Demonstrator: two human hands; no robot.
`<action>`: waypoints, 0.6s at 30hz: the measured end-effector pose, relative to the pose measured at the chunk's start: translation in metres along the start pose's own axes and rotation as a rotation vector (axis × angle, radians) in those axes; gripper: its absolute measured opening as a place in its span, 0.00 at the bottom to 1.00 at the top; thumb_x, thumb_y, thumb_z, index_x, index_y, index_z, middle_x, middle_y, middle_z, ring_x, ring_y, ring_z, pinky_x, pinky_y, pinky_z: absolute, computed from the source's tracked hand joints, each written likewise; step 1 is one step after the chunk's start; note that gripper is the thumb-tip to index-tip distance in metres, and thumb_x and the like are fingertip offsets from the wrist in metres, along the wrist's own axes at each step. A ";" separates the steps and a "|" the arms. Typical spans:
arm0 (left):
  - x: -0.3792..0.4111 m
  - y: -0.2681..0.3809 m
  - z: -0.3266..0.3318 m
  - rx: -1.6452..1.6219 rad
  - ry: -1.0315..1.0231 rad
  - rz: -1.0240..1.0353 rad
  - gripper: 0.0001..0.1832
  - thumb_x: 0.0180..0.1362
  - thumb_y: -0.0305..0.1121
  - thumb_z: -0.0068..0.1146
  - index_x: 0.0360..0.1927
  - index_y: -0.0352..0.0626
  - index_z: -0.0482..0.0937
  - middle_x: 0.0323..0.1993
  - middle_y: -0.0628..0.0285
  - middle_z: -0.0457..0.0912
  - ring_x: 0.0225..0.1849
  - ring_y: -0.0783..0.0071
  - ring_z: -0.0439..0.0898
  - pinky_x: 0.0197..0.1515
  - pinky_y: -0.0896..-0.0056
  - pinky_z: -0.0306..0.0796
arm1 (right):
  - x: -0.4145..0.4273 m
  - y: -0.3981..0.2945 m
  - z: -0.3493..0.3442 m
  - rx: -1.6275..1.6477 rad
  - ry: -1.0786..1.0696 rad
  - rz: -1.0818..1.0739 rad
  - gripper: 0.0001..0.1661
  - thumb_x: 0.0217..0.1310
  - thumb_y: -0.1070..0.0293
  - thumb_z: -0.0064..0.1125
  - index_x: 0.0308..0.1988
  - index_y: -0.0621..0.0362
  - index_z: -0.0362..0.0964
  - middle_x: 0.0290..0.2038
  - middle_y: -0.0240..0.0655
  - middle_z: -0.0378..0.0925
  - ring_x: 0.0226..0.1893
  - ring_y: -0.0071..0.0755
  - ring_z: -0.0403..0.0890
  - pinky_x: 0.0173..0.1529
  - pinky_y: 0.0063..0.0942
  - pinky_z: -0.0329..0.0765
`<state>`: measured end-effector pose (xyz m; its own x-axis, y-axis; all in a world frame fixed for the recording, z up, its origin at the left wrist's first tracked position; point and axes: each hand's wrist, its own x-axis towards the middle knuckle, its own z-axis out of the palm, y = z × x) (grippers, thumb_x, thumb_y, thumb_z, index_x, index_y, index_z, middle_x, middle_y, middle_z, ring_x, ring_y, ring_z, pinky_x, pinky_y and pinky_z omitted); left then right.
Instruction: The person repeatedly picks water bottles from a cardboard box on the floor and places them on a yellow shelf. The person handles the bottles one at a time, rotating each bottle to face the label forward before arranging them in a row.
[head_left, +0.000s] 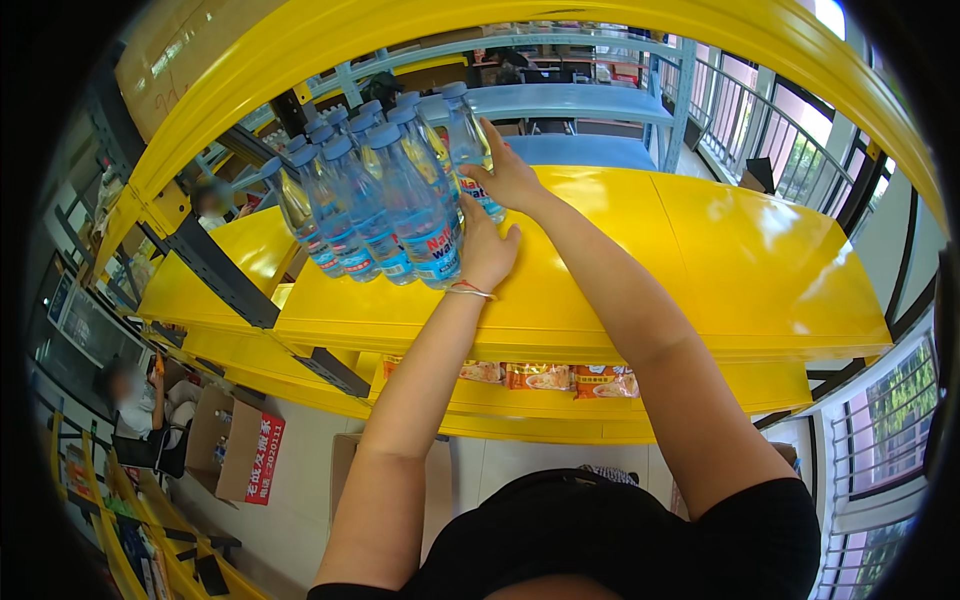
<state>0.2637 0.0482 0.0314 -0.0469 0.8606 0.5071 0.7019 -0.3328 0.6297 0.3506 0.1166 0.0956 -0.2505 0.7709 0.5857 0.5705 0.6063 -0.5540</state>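
Observation:
Rows of clear plastic water bottles (420, 217) with blue caps stand upright, close together, on the left part of a yellow metal shelf (600, 255). My right hand (508, 171) is at the body of a bottle (466, 135) at the back right of the group, its thumb and a finger around the side. My left hand (487, 244) rests against the right side of the bottles, fingers pointing away from me and partly hidden behind the front right bottle; it wears a thin bracelet at the wrist.
Orange food packets (538, 376) lie on the shelf level below. A dark upright post (221, 277) stands left of the bottles. Blue shelving (555, 101) is behind. At the lower left, a seated person (139, 405) is beside an open cardboard box (214, 446); another person (212, 206) is beyond the post.

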 end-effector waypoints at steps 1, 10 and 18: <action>0.000 -0.001 0.000 0.006 0.003 0.006 0.47 0.53 0.39 0.56 0.64 0.17 0.41 0.66 0.29 0.45 0.70 0.42 0.45 0.70 0.64 0.43 | 0.001 -0.001 -0.001 -0.018 -0.014 0.007 0.54 0.54 0.46 0.58 0.69 0.49 0.34 0.61 0.49 0.62 0.60 0.52 0.65 0.57 0.40 0.67; 0.001 -0.004 0.001 0.014 0.019 0.033 0.47 0.54 0.38 0.56 0.63 0.16 0.40 0.65 0.28 0.46 0.69 0.40 0.46 0.70 0.62 0.45 | 0.001 0.000 -0.001 0.053 -0.047 -0.008 0.54 0.55 0.47 0.58 0.69 0.49 0.33 0.63 0.49 0.60 0.61 0.53 0.63 0.59 0.40 0.66; 0.000 0.001 -0.001 -0.009 0.005 0.021 0.48 0.54 0.39 0.56 0.64 0.17 0.39 0.65 0.28 0.46 0.70 0.40 0.45 0.70 0.61 0.44 | 0.002 0.004 0.002 0.090 0.009 -0.052 0.55 0.55 0.49 0.59 0.69 0.53 0.32 0.65 0.50 0.55 0.64 0.54 0.59 0.63 0.39 0.61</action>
<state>0.2630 0.0474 0.0325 -0.0359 0.8517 0.5227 0.6962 -0.3540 0.6246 0.3510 0.1210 0.0929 -0.2708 0.7367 0.6197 0.4844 0.6606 -0.5736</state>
